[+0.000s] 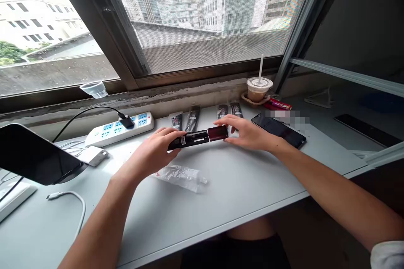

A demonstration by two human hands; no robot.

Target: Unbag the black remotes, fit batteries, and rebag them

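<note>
My left hand point(155, 151) is closed around the left end of a long black device point(193, 138) held just above the pale desk point(240, 193). A dark red piece point(217, 133) sits at the device's right end, and my right hand point(248, 133) pinches it with thumb and fingers. A crumpled clear plastic wrapper point(180, 175) lies on the desk right below the device. Behind my hands, several similar black packaged items point(192, 118) lie in a row near the window sill.
A white power strip point(117, 130) with a black plug lies at the back left, a dark tablet point(33, 155) and white cables at the far left. A black phone point(280, 129), a lidded cup with straw point(259, 88) and a red packet point(277, 104) sit at the right.
</note>
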